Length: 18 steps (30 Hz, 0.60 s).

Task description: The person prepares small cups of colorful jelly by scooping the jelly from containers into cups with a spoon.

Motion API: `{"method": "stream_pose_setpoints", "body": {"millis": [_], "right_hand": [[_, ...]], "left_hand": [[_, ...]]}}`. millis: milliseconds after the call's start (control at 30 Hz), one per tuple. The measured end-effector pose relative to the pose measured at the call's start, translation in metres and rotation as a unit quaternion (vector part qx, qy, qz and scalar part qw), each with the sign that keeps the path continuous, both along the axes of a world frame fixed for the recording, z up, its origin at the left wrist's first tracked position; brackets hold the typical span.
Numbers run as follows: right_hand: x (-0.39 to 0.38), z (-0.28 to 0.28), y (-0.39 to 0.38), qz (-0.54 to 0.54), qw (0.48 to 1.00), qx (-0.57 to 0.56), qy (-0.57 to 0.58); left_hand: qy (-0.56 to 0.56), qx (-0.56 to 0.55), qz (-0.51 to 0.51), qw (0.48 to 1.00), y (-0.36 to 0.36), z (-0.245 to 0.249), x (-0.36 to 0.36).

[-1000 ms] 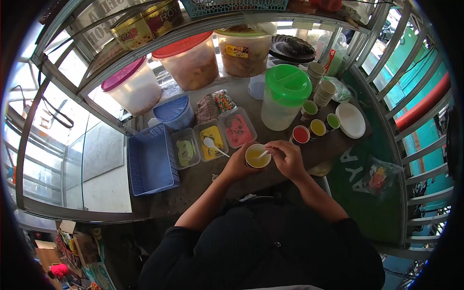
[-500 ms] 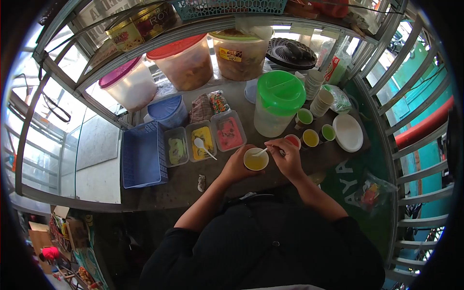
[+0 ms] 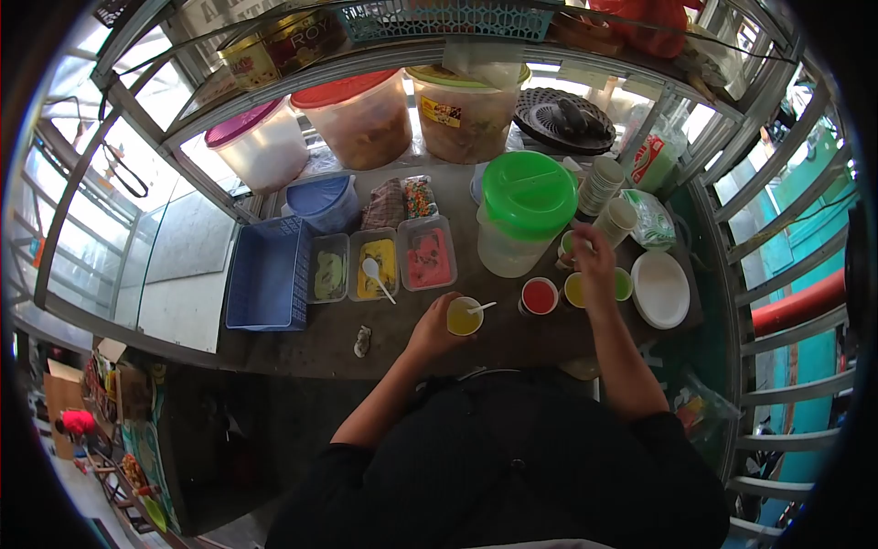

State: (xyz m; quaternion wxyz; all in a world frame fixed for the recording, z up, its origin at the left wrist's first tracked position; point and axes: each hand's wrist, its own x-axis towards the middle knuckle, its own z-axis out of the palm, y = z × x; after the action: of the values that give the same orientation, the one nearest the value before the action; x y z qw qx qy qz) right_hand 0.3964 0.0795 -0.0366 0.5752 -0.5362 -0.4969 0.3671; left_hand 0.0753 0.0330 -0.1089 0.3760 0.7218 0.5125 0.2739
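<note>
My left hand [image 3: 433, 328] is wrapped round a paper cup [image 3: 465, 317] of yellow liquid, with a white plastic spoon [image 3: 481, 307] leaning in it. My right hand [image 3: 594, 261] is at the back paper cup of green liquid [image 3: 565, 249], fingers curled at its rim and partly hiding it. Near that hand stand a cup of red liquid [image 3: 539, 296], another yellow cup [image 3: 574, 290] and a second green cup [image 3: 624, 284]. Three open tubs hold green [image 3: 329, 274], yellow [image 3: 376, 258] and pink [image 3: 427, 256] contents; a white spoon [image 3: 377, 277] lies across the yellow one.
A clear pitcher with a green lid [image 3: 528, 197] stands behind the cups. Stacked paper cups [image 3: 604, 183] and white plates [image 3: 660, 289] are at the right. A blue basket [image 3: 267, 279] sits at the left. Large lidded tubs [image 3: 355, 123] line the back under a shelf.
My right hand has let go of the spoon and moved right to the back green cup. My left hand keeps the yellow cup, now a little lower and further left in view.
</note>
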Motion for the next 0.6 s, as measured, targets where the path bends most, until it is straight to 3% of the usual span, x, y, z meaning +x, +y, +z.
{"method": "stream_pose_setpoints", "body": {"millis": [67,267,367,600], "right_hand": [[0.012,0.024,0.019,-0.046,0.989,-0.107,0.095],[0.020,0.044,0.077,0.076,0.958,-0.255,0.106],[0.017,0.027,0.095,0.127,0.960,-0.243,0.054],[0.019,0.028,0.128,0.208,0.945,-0.250,0.036]], "left_hand": [[-0.005,0.008,-0.003,1.000,-0.002,-0.011,0.005],[-0.022,0.014,0.040,0.999,-0.012,-0.011,0.019],[-0.050,0.028,0.057,0.997,-0.019,-0.008,0.023],[-0.106,-0.057,0.133,0.984,-0.034,-0.006,0.034]]}}
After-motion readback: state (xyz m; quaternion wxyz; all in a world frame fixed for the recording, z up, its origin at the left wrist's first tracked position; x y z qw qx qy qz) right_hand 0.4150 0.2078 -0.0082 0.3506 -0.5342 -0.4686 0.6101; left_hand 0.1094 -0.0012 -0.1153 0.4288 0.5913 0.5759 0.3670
